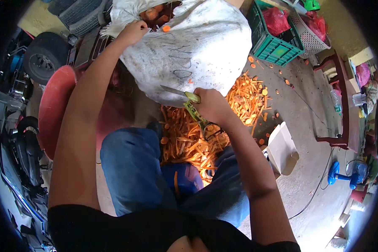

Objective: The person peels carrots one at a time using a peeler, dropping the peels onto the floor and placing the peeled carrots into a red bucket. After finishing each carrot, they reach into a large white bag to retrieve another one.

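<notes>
A large white woven sack (214, 46) with dark handwriting stands before me, its mouth partly open on orange carrots (156, 16) inside. At the edge of that opening, my left hand (134, 32) is closed on the sack's fabric. Over the front of the sack, my right hand (212, 105) is closed around a knife (175, 90), blade pointing left, and a green-yellow peeler (196, 114) that hangs below it. A round carrot slice (166, 28) lies on the sack near the opening. Between my legs and under the sack spreads a heap of carrot peelings (189, 138).
To the left stands a red tub (56, 109), with a wheel (46, 59) behind it. A green crate (277, 44) and a white basket (313, 40) hold pink bags at upper right. An open cardboard box (281, 149) lies right of my knee, near a wooden frame (342, 105).
</notes>
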A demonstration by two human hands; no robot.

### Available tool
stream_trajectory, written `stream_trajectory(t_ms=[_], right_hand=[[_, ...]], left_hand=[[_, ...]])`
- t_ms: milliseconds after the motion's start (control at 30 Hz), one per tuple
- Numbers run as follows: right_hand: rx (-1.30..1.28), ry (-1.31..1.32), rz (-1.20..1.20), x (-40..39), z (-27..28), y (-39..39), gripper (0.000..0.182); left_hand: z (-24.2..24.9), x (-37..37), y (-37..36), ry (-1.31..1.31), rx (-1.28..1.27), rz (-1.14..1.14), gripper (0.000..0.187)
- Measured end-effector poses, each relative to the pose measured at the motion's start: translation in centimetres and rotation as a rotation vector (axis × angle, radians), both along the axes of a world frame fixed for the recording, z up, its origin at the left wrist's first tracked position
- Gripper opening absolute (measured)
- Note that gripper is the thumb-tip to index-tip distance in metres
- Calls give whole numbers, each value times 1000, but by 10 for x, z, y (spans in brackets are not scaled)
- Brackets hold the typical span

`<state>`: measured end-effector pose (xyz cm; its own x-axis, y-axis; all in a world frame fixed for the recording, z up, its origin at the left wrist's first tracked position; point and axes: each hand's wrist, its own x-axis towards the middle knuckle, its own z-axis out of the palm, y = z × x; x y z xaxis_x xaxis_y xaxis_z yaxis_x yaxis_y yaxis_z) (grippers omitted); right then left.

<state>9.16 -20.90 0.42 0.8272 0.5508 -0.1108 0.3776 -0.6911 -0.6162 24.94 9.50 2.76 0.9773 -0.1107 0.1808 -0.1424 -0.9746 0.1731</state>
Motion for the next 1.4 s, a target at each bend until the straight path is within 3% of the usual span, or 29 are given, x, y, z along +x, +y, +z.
stream_trajectory(t_ms=[133,200,233,267,333,567,767,833,900,1000,1067,1167,1233,1267,1333,1400], right_hand=[[15,24,-2,10,-5,-12,22],[15,26,-16,16,-11,-16,22],[12,37,-21,20,-10,-18,21],[11,39,-28,24,-11,-19,21],[3,69,-43,32,-14,-20,21],[-12,78,-22,46,-23,-26,22],[-6,118,-35,51,-23,-28,22],[0,140,-53,50,-23,-27,19],[1,123,-43,50,-24,-24,19],[10,101,-33,47,-25,-21,19],[17,97,-30,45,-25,-20,19],[-6,92,-23,43,-23,-18,20],[2,90,-33,42,-23,-18,23],[8,82,-26,42,-22,-17,23],[54,127,-88,44,-20,-15,23],[129,107,-118,47,-16,-17,24]], left_hand=[[-33,54,16,264,109,-5,36],[-42,70,22,464,485,-133,44],[-51,81,26,546,288,-4,46],[-59,86,34,548,290,-12,46],[-63,91,43,507,409,77,46],[-48,112,28,802,565,229,41],[-3,92,15,1153,507,365,37],[7,81,17,1125,457,339,36],[8,77,27,886,455,181,38],[2,84,47,803,362,99,34],[5,93,65,328,162,-457,34],[70,98,39,296,-127,-301,23],[121,66,-3,-98,40,-4,58],[133,52,-18,-106,47,2,58],[149,24,-42,-143,-519,153,64],[149,-18,-63,128,-1104,-47,46]])
